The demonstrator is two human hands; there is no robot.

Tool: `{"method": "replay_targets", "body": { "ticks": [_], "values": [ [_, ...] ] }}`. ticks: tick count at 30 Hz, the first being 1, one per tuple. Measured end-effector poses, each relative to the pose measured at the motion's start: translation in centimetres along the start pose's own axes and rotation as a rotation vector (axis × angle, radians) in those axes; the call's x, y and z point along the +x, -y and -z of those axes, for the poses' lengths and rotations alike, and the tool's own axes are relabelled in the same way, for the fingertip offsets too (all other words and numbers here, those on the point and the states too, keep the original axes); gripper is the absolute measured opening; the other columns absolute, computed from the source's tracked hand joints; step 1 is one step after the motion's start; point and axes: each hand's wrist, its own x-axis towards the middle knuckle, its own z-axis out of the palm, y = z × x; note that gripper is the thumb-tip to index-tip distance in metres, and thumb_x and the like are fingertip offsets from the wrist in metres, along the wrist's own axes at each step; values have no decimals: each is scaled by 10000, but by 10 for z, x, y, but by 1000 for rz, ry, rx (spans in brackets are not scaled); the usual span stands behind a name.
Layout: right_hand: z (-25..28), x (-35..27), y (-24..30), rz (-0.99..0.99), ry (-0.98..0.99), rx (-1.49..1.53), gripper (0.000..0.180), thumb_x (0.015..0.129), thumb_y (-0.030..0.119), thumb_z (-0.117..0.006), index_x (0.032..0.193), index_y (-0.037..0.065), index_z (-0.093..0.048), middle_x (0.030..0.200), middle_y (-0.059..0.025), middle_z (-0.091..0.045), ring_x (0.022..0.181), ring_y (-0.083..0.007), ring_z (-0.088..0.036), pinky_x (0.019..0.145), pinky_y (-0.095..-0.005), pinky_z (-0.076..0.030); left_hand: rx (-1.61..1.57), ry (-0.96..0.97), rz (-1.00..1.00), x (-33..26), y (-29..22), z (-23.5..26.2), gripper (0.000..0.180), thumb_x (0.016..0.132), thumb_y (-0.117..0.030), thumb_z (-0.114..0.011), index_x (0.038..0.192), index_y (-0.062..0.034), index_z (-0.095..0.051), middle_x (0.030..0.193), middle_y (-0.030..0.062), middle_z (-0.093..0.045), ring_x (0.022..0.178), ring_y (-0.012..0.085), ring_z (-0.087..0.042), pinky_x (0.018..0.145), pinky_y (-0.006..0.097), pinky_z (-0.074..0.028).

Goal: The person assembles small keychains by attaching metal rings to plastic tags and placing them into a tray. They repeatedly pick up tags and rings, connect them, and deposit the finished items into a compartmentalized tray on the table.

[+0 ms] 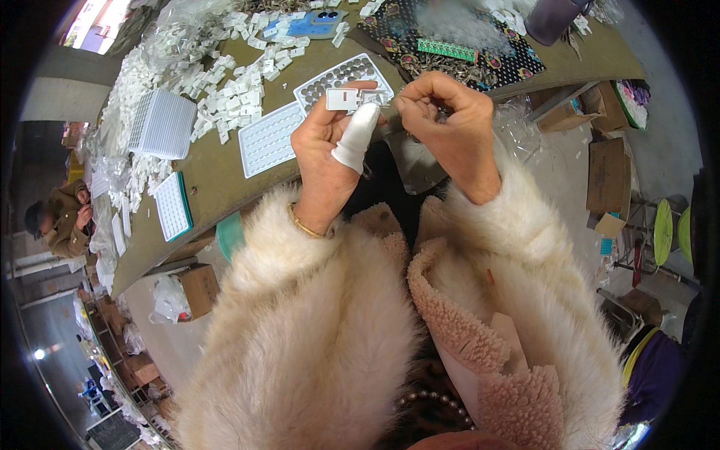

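Only a narrow gap between the right hand and the white case in the left hand; tray of round cells sits just beyond. Bare table between white tray and tray stack is passable; loose white pieces block its far end. Metal parts obstruct beyond the right.

I record the left hand before the disc tray, a small casing in its grip; the right hand is to its right, before the cloth. On the table, I find the indented tray left of the disc tray, the tray stack farther left, loose casings between and behind them. I note a circuit-board strip on the cloth, a cup behind it to the right.
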Motion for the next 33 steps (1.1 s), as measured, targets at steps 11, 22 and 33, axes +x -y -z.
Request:
{"method": "replay_targets", "body": {
  "ticks": [11,22,33],
  "values": [
    [3,4,-15,-63,121,23,132,822,77,-763,891,31,-661,824,-18,-659,710,-124,-590,656,-263,-435,-231,108,321,5,5,15,393,1011,-236,-586,1245,79,-590,773,9,-616,507,20,-372,477,192,-299],
    [-1,8,-14,616,167,-490,254,712,39,-741,941,105,-654,894,-27,-581,875,-263,-568,783,-378,-409,143,159,179,-2,6,25,257,1035,-192,-550,1160,-10,-683,616,-42,-527,503,24,-426,455,202,-332],
    [-21,-16,-45,530,271,-552,139,761,77,-686,899,89,-675,857,-32,-577,817,-265,-548,717,-385,-414,102,107,445,-25,11,41,232,1001,-128,-599,1174,16,-655,654,-23,-565,476,31,-433,414,218,-324]
  ]
}}
